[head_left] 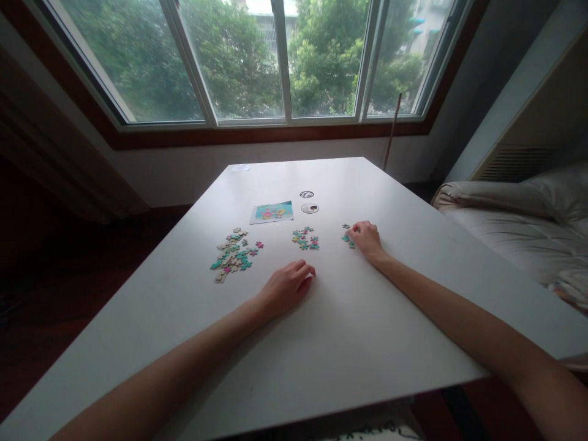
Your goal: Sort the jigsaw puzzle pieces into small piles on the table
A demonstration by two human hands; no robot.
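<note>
My left hand (289, 285) rests on the white table (344, 337) with its fingers loosely curled, a gap between thumb and forefinger, and nothing seen in it. Just beyond it lies a small cluster of jigsaw puzzle pieces (305, 238), teal, pink and yellow. At the right, my right hand (366, 239) has its fingertips bent together over a few teal puzzle pieces (345, 237). It seems to pinch one of them; the fingers partly hide it. A larger heap of puzzle pieces (235, 260), some showing plain backs, spreads to the left.
A colourful picture sheet (272, 212) lies beyond the pieces, beside two round flat items (310, 208) (307, 194). A pale slip (240, 168) is at the table's far left corner. A light-coloured sofa (514, 220) stands on the right, windows (239, 61) ahead.
</note>
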